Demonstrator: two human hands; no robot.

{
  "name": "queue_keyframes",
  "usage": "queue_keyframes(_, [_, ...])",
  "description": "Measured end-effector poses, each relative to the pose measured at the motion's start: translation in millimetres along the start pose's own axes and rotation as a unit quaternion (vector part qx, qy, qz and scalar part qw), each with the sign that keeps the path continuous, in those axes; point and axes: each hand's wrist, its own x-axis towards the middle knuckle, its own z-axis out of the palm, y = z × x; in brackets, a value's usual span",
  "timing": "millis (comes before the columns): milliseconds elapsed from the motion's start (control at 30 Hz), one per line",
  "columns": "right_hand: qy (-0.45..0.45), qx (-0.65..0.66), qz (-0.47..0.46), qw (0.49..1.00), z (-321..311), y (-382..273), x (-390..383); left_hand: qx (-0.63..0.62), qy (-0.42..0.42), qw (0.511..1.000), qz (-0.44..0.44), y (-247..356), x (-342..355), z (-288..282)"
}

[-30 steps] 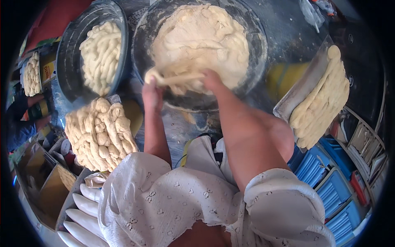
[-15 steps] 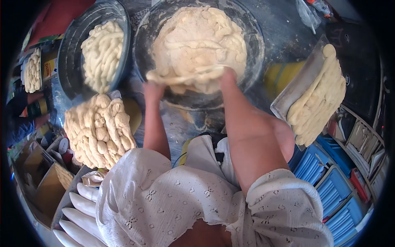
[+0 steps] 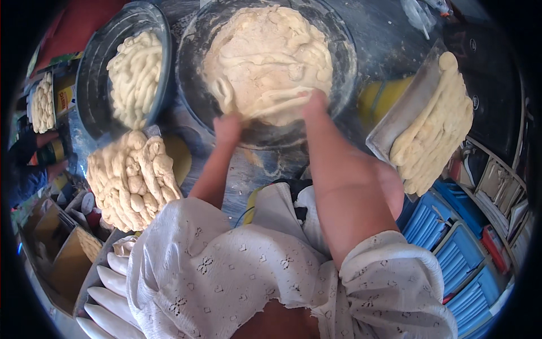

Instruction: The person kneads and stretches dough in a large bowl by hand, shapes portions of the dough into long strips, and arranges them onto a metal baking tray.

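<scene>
A wide dark basin (image 3: 189, 93) in front of me holds pale dough coated in a crumbly, floury layer (image 3: 248, 42). At its near rim, my left hand (image 3: 227, 129) is closed on one end of a long dough strip (image 3: 276, 105), and a piece of it curls up beyond the fingers. My right hand (image 3: 315, 105) grips the same strip at the basin's near right, with fingers partly hidden behind the hand. Between the hands, the strip lies low against the coated dough.
On the left, a tilted dark tub (image 3: 90, 79) contains smooth dough ropes (image 3: 135, 76). Nearer me lies a pile of coated dough strips (image 3: 132, 178). A metal tray (image 3: 389, 127) with flattened dough (image 3: 437, 130) is at right, above blue ridged trays (image 3: 451, 254).
My left hand has moved right and down, inside the basin's near edge. The strip, stretched above the basin before, now lies lower, with its left end curled upward.
</scene>
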Motion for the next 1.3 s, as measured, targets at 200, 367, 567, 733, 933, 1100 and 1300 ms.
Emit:
queue_keyframes(200, [-0.073,-0.113,-0.222,0.966,-2,-47,31,0.058,0.01,0.998,-0.018,-9,2,1])
queue_keyframes(367, [-0.056,-0.195,-0.307,0.93,62,-103,-63,0.046,-0.074,0.993,-0.074,4,24,7])
queue_keyframes(567, [-0.255,-0.493,-0.264,0.789,103,-130,-141,-0.194,0.16,0.967,0.036,39,43,2])
queue_keyframes(733, [-0.394,-0.508,-0.269,0.717,123,-134,-172,-0.328,0.194,0.924,0.017,103,80,23])
queue_keyframes(933, [-0.356,-0.505,-0.361,0.699,135,-147,-192,-0.643,0.074,0.756,-0.096,86,46,-27])
queue_keyframes(1100, [-0.231,-0.896,-0.193,0.328,129,-119,-146,-0.805,0.089,0.585,-0.04,66,21,-112])
queue_keyframes(1300, [-0.343,-0.778,-0.276,0.448,41,-3,-54,-0.868,0.098,0.482,0.062,74,7,-190])
